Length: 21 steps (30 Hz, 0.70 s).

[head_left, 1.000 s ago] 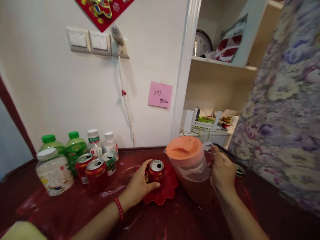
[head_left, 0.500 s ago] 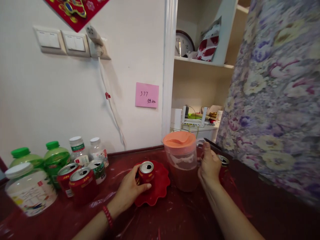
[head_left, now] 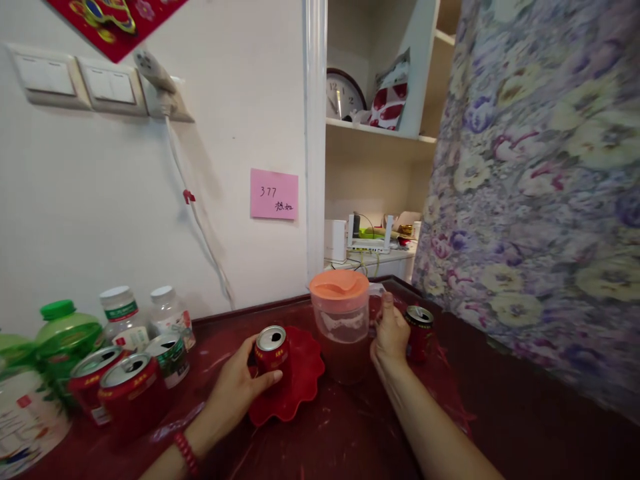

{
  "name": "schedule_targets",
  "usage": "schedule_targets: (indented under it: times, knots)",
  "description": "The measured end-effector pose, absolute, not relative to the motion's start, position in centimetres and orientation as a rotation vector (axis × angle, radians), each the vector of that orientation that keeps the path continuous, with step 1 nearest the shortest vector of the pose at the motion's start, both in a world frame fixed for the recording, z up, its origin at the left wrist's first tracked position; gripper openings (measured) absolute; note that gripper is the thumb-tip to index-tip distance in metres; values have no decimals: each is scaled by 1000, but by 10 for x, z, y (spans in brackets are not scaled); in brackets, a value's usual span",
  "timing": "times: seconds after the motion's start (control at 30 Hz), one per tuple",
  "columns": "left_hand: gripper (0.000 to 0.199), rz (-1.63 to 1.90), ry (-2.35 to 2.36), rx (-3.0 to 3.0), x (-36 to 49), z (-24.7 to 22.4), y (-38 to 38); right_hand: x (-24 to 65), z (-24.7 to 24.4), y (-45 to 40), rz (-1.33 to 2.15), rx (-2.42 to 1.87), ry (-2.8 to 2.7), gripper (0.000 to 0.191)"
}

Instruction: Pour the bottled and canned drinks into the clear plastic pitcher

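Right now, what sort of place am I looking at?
Probably a room in a home: the hanging purple-and-cream floral fabric, a round brown-rimmed clock and what looks like a white plastic router suggest it.

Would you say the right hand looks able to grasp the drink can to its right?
Probably not as things stand: the right hand is gripping the lidded pitcher by its handle, though the drink can stands close by.

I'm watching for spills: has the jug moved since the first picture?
Yes: tilted then, the jug now stands upright, its base shifted left, judged against the white post.
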<state>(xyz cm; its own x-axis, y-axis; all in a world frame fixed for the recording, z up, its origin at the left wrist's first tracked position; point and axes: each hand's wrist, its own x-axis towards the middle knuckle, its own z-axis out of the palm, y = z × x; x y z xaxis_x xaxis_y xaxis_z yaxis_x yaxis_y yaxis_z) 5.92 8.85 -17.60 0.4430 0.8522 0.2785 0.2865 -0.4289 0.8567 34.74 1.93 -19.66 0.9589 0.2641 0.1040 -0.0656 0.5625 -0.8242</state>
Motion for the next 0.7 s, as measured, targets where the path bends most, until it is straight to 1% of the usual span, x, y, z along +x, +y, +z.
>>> schedule_targets:
  times: [0.2,0.4,0.53,0.7]
  knots:
    - [74,943,939,1925,60,-180,90,357,-208,22,168,-996,-212,36]
    - [73,981,930,1914,61,-183,88,361,-218,22,73,-1069,-258,37]
    - [74,974,913,1925,61,-180,86,362,-216,18,-50,-1127,-345,36]
    - [75,969,911,1948,60,-180,88,362,-201,10,-279,-1159,-455,38]
